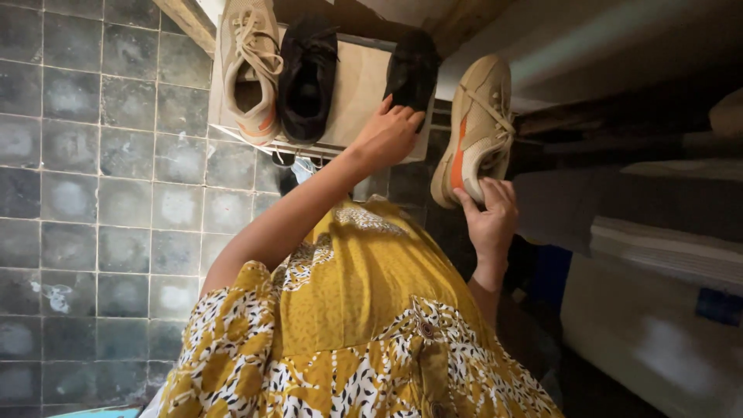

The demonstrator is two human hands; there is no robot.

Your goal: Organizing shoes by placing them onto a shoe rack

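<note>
Right hand (489,220) grips the tan shoe (478,128) by its heel while left hand (389,133), fingers together, rests on the black shoe (412,71) on the rack (357,97); seating both calls for alignment beside the shelved pair

Left hand: the left hand (391,131) reaches forward, fingertips on the heel of a black shoe (412,70) standing on a pale shelf (357,89).
Right hand: the right hand (489,217) grips a beige sneaker with an orange stripe (476,128) by its heel, toe pointing away.
Left of the left hand: a second black shoe (307,77) and a matching beige sneaker (249,66) on the same shelf.
Below the hands: yellow patterned garment (364,325); grey tiled floor (101,170).
</note>
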